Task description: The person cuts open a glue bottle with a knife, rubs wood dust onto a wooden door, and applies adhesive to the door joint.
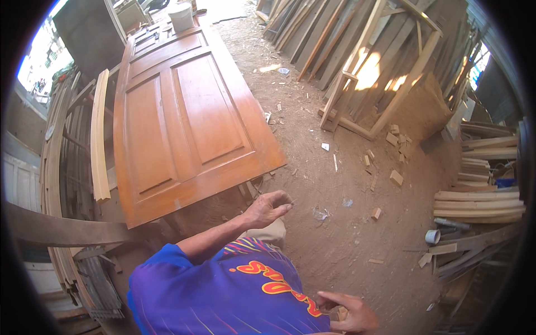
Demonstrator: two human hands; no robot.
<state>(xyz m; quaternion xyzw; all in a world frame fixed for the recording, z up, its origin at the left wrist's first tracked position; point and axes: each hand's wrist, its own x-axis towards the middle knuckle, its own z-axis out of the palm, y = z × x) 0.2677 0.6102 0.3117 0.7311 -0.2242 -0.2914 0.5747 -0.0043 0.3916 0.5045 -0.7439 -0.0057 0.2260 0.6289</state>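
My left hand (269, 210) is held out in front of my body, just off the near right corner of a brown panelled wooden door (164, 125). Its thumb and forefinger are pinched together, and a tiny dark tip shows at them, too small to name. Low at my right side, my right hand (353, 315) is bent beside the hem of my purple-blue shirt (223, 296). Its fingers curl close to something pale, partly hidden, that I cannot make out. The door lies flat and raised off the ground, with a glossy reddish finish.
A white bucket (180, 17) stands at the door's far end. Planks and a wooden frame (373, 134) lean at the far right. Offcuts (396, 178) litter the dirt floor (312, 251). Stacked timber (477, 204) and a tape roll (432, 237) lie right; a long beam (100, 139) stands left.
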